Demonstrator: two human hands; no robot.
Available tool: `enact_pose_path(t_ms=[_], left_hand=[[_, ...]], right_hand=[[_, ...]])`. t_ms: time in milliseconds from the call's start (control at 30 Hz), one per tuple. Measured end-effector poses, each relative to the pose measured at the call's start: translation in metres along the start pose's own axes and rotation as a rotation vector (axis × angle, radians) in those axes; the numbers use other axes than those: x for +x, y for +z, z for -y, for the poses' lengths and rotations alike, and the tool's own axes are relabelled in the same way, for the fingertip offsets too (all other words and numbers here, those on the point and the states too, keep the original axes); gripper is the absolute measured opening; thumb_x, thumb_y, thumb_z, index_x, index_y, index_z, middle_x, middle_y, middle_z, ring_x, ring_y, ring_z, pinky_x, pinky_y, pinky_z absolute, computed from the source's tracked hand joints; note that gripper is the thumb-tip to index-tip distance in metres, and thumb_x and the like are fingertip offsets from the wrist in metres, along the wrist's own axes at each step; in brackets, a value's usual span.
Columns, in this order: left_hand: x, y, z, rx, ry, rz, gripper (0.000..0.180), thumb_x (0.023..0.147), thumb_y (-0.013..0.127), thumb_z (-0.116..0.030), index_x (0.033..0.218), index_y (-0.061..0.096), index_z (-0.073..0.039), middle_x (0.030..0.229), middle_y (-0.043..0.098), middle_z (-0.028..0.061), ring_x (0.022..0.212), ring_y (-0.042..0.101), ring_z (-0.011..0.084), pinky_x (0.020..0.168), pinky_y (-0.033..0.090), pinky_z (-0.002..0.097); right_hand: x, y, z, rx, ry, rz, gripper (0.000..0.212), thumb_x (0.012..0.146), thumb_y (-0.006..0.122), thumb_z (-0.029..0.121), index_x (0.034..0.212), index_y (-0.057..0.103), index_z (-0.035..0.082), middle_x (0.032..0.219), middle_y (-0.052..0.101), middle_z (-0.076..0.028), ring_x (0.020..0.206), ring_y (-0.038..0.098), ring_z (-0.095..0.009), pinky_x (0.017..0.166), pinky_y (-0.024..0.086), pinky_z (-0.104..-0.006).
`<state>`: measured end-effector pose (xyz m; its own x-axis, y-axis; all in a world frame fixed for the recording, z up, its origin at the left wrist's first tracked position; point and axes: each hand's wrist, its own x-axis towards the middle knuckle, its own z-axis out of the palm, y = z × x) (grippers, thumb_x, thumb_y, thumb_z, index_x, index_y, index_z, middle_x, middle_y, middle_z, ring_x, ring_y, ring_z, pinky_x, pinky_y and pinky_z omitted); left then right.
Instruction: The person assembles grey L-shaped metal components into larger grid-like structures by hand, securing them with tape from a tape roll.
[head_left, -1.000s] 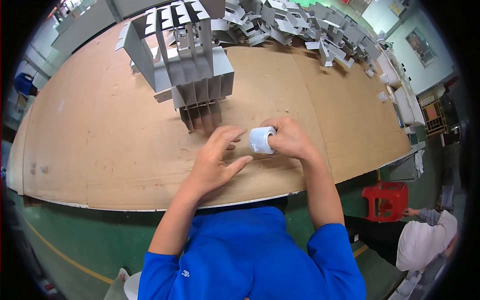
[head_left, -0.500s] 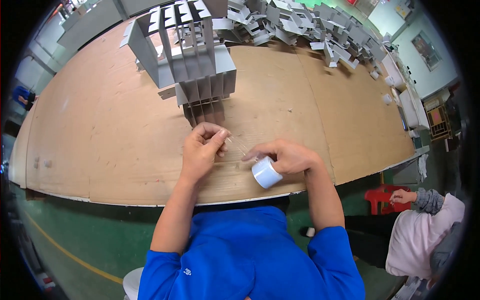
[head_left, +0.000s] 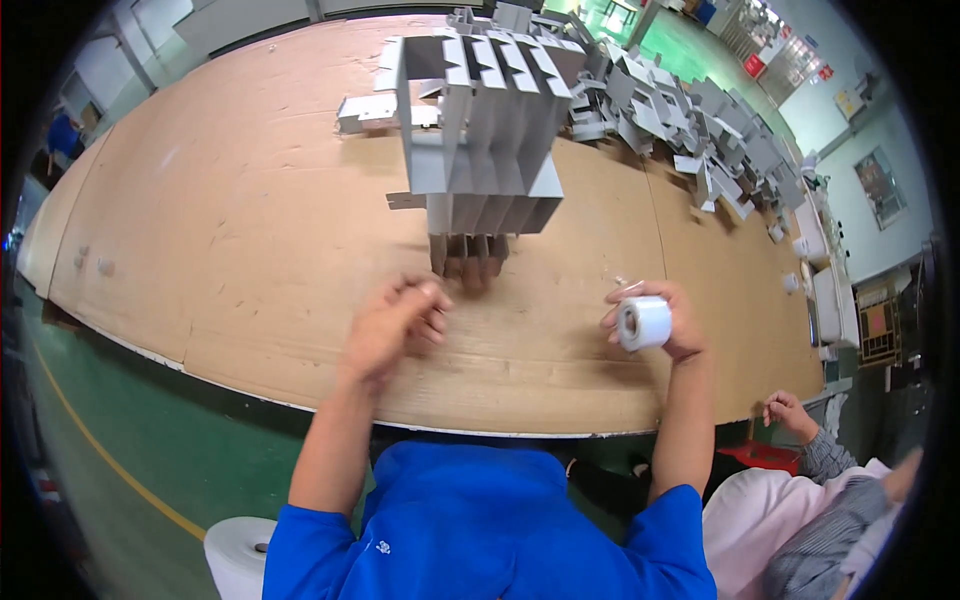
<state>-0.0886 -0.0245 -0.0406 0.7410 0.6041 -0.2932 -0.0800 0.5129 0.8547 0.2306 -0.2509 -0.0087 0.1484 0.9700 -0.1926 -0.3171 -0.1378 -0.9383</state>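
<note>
Right hand: the right hand (head_left: 684, 322) is closed around the roll; part of its fingers and the palm are hidden behind it.
Tape roll: a short, whitish-blue cylindrical roll of clear tape (head_left: 653, 323) sits in the right-hand grip, its hollow core facing left; a transparent glint just above the grip is too faint to trace.
Left hand: the left hand (head_left: 393, 325), well left of the roll, has bent fingers smeared by blur; whether they pinch anything cannot be told.
Divider stack: a tall grey stack of slotted sheet dividers (head_left: 500, 120) stands just beyond the left hand; its brownish lower end is blurred, and its rear is hidden by its own front panels.
Grey heap: a jumbled heap of grey folded sheet pieces (head_left: 690, 120) lies far beyond the right-hand grip, single pieces hard to separate.
Co-worker: a person in a pink garment with grey sleeves (head_left: 745, 525), right of and nearer than the grip, is partly cut off by the dark rim and covers part of a red plastic stool (head_left: 765, 456).
</note>
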Motion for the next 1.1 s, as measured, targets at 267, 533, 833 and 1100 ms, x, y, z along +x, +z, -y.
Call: enact_pose_path(t_ms=[267,533,833,1100], left_hand=[[0.089,-0.041,-0.122,0.251,0.356,-0.109,0.024,0.101,0.063,-0.02,0.113,0.062,0.001,0.098,0.067,0.0095,0.081,0.064,0.0142,0.073,0.057,0.0292],[0.178,-0.031,-0.168,0.481,0.27,0.178,0.054,0.101,0.063,-0.039,0.134,0.056,0.003,0.124,0.065,0.0166,0.107,0.067,0.0242,0.09,0.058,0.0373],[0.217,-0.042,-0.178,0.254,0.18,0.4,0.075,0.097,0.065,-0.05,0.144,0.047,0.007,0.126,0.062,0.0193,0.1,0.069,0.0252,0.08,0.063,0.0357],[0.227,-0.058,-0.162,0.36,0.332,0.231,0.028,0.091,0.074,-0.013,0.111,0.069,0.005,0.092,0.068,0.0082,0.072,0.067,0.0123,0.065,0.06,0.0281]], right_hand=[[0.119,-0.032,0.107,-0.565,-0.023,-0.086,0.037,0.09,0.066,0.006,0.126,0.065,-0.001,0.102,0.075,-0.014,0.085,0.075,-0.022,0.065,0.059,-0.0324],[0.273,-0.006,0.165,-0.612,0.008,0.113,0.034,0.088,0.073,0.003,0.122,0.07,0.002,0.111,0.074,-0.004,0.1,0.068,-0.012,0.086,0.056,-0.0303],[0.364,0.071,0.161,-0.838,0.237,0.565,0.037,0.09,0.072,0.002,0.127,0.067,-0.001,0.112,0.074,-0.009,0.096,0.07,-0.015,0.086,0.056,-0.03],[0.379,0.081,0.149,-0.899,0.275,0.663,0.036,0.09,0.069,-0.003,0.126,0.069,0.0,0.111,0.073,-0.006,0.1,0.068,-0.013,0.088,0.055,-0.0297]])
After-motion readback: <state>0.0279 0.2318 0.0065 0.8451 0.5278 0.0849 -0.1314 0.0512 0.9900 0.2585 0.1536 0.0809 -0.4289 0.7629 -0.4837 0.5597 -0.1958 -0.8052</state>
